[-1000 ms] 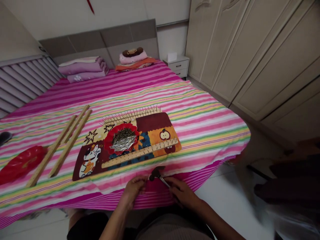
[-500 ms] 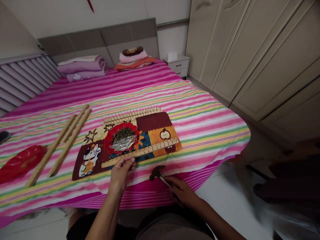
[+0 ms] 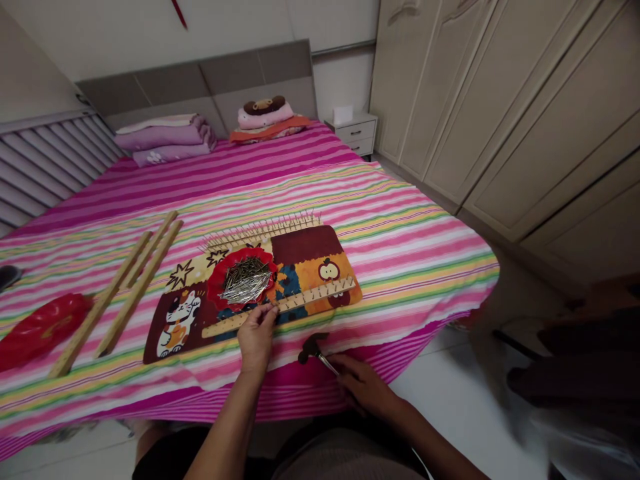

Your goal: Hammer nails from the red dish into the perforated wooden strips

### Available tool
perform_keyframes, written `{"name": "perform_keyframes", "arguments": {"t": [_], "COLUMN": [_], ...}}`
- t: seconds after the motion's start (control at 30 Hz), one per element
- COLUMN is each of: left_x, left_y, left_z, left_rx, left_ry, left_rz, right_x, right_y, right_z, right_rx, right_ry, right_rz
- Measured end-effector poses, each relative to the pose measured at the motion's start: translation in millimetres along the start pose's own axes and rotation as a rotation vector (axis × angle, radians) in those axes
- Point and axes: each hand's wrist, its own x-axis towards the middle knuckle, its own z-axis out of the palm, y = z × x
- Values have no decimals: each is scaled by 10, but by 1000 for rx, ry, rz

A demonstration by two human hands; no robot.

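Observation:
My right hand (image 3: 367,383) is closed around the handle of a claw hammer (image 3: 312,347), its dark head over the front edge of the bed. My left hand (image 3: 257,333) is at the near side of a wooden strip (image 3: 315,295) with a row of nails standing in it. Thumb and fingertips are pinched together by the strip's middle; what they hold is too small to make out. Just behind the strip, a red scalloped dish (image 3: 214,283) is heaped with loose nails (image 3: 246,280). All these except the hammer rest on a patterned mat (image 3: 305,245).
A second wooden strip (image 3: 260,233), bristling with nails, lies along the mat's far edge. To the left are several bare wooden bars (image 3: 140,287) and a red tray (image 3: 45,327). Folded bedding (image 3: 167,140) is stacked by the headboard; a wardrobe (image 3: 475,100) stands at the right.
From beside the hammer head, my left hand has moved forward and left to the nailed strip, then slightly right along it. My right hand and the hammer have stayed nearly still.

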Motion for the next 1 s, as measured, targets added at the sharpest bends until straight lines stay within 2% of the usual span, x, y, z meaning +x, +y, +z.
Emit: {"name": "perform_keyframes", "arguments": {"t": [0.1,0.27,0.4,0.63,0.73,0.8,0.9,1.0], "left_x": [2,4,-7,-42,-51,-54,-57,-57], "left_y": [-1,-20,-16,-16,-5,-1,-5,-7], "left_z": [-9,-14,-16,-1,8,10,9,6], "left_rx": [67,192,249,320,352,373,416,427], "left_ry": [-16,-8,3,2,-8,-12,-12,-26], "left_rz": [16,116,174,313,335,349,343,333], "right_x": [-5,-36,-118,-110,21,122,205,115], "right_y": [-14,-32,-239,-1121,-1323,-1345,-1299,-1272], "right_z": [5,50,104,153,201,243,291,294], "right_rx": [-8,-30,-72,-415,-480,-550,-638,-592], "right_ry": [7,52,95,194,175,166,145,141], "right_rz": [-9,-22,-59,-543,-681,-705,-650,-613]}}
